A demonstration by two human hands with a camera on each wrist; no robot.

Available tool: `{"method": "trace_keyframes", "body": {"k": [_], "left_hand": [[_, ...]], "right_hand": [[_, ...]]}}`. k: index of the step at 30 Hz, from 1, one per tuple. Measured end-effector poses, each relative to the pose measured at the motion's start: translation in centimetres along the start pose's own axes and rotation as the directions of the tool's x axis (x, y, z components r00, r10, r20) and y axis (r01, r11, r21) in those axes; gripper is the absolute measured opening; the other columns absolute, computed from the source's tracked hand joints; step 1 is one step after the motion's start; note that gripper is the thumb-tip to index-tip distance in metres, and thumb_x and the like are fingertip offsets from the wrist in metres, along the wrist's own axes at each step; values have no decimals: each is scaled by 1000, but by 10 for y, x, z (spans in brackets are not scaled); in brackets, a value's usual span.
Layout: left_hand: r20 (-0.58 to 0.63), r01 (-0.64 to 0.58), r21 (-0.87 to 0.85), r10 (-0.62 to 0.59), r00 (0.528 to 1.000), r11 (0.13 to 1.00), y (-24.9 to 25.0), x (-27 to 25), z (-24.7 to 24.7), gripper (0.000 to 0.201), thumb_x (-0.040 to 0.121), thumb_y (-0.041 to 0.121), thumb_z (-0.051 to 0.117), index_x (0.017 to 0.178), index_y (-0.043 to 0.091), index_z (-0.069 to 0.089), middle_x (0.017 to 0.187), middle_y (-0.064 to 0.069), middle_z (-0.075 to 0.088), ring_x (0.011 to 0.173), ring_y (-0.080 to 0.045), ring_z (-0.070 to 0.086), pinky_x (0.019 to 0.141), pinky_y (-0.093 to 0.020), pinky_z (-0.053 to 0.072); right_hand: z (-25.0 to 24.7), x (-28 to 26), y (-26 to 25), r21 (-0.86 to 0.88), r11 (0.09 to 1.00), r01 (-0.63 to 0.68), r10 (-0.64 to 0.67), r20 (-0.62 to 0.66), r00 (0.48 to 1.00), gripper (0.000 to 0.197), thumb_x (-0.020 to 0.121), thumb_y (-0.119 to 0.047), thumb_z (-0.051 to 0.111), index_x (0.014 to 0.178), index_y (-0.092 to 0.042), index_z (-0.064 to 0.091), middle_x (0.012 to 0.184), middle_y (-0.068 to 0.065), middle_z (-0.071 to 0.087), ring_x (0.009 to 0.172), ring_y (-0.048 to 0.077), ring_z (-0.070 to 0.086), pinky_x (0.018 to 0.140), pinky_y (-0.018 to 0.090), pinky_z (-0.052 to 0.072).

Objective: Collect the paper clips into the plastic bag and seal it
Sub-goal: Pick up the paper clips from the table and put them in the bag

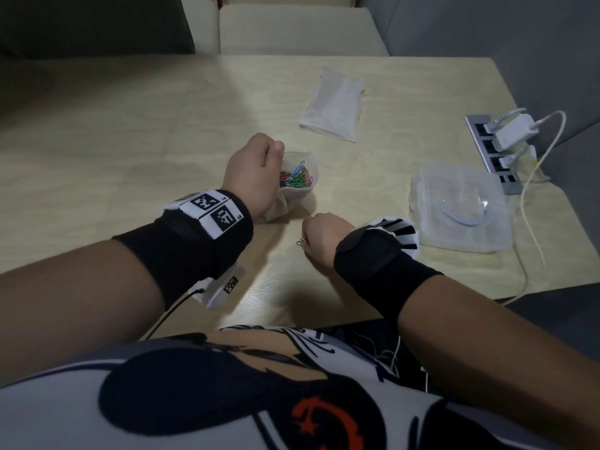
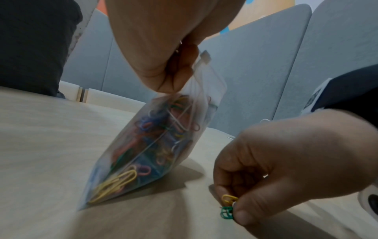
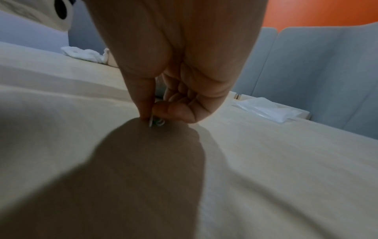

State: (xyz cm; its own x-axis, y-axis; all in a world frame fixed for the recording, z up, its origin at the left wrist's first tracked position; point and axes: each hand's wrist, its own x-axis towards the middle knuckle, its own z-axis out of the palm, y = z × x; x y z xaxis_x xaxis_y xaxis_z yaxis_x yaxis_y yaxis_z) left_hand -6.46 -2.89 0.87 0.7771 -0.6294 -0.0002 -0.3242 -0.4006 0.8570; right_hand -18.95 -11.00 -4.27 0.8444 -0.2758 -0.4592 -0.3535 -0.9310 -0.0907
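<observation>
The paper clips (image 2: 227, 207) pinched in your right hand (image 1: 319, 240) are light and slippery, so hold firmly while your left hand (image 1: 251, 175) grips the limp plastic bag (image 2: 151, 145) by its rim.

Head view down over table (image 1: 130, 131); wrist views low, close, sharing its surface

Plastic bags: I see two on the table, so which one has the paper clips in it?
The plastic bag that the left hand holds up by its open top; coloured clips fill it. The other bag lies flat farther back, with no clips visible inside.
</observation>
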Motion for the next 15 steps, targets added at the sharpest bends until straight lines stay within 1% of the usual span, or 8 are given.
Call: {"method": "trace_keyframes", "body": {"k": [2, 5, 6, 8, 9, 11, 13, 15], "left_hand": [[2, -4, 0, 4, 1000, 1000, 0, 0, -1, 23, 98, 29, 40, 83, 13, 47, 75, -6, 53, 73, -23, 47, 69, -32, 38], [18, -3, 13, 3, 1000, 1000, 0, 1, -3, 22, 98, 29, 40, 83, 14, 46, 69, 1, 50, 74, -22, 46, 67, -31, 36], [21, -6, 20, 6, 1000, 1000, 0, 1, -4, 21, 98, 29, 40, 83, 14, 46, 67, 3, 48, 74, -22, 46, 67, -29, 35], [27, -17, 40, 16, 1000, 999, 1, 2, -6, 21, 98, 29, 40, 83, 15, 46, 67, 4, 48, 75, -22, 46, 66, -28, 32], [30, -24, 54, 22, 999, 998, 2, 2, -7, 21, 98, 29, 40, 84, 16, 46, 70, 1, 50, 75, -22, 46, 66, -28, 32], [34, -43, 87, 40, 999, 995, 3, 4, -8, 21, 98, 29, 39, 84, 15, 47, 76, -4, 53, 77, -23, 48, 67, -30, 34], [44, -48, 118, 43, 998, 992, 7, 6, -8, 22, 98, 30, 39, 85, 14, 48, 80, -7, 55, 78, -24, 49, 68, -30, 35], [57, -32, 127, 25, 998, 991, 11, 9, -5, 24, 98, 30, 38, 88, 12, 51, 82, -7, 55, 78, -23, 49, 69, -29, 35]], "right_hand": [[-1, 1, -2, 1, 1000, -25, 25, 54, 998, 22, 95, -16, 45, 104, -5, 62, 106, 13, 65, 96, 31, 62, 69, 28, 38], [-2, 1, -3, 25, 998, -54, 51, 83, 995, 20, 94, -17, 43, 98, -6, 59, 102, 14, 65, 81, 31, 55, 66, 29, 38], [-3, 0, -2, 29, 998, -57, 54, 86, 995, 20, 94, -17, 43, 97, -6, 59, 102, 14, 65, 79, 30, 54, 65, 30, 38], [-6, -2, 2, 36, 998, -60, 58, 66, 996, 22, 95, -18, 43, 100, -5, 60, 103, 15, 65, 86, 32, 59, 66, 29, 37], [-9, -4, 5, 53, 996, -74, 72, 39, 997, 24, 95, -19, 43, 101, -5, 61, 104, 15, 65, 91, 33, 61, 67, 29, 37], [-21, -8, 16, 137, 983, -126, 131, -27, 991, 23, 94, -20, 44, 100, -6, 61, 104, 16, 65, 95, 33, 61, 68, 29, 37], [-38, -11, 28, 247, 955, -167, 200, -115, 973, 20, 92, -21, 47, 95, -8, 61, 99, 14, 65, 93, 33, 60, 69, 31, 41], [-56, -14, 39, 360, 920, -154, 247, -229, 942, 15, 90, -23, 52, 89, -11, 60, 93, 11, 65, 91, 31, 59, 73, 32, 43]]}}
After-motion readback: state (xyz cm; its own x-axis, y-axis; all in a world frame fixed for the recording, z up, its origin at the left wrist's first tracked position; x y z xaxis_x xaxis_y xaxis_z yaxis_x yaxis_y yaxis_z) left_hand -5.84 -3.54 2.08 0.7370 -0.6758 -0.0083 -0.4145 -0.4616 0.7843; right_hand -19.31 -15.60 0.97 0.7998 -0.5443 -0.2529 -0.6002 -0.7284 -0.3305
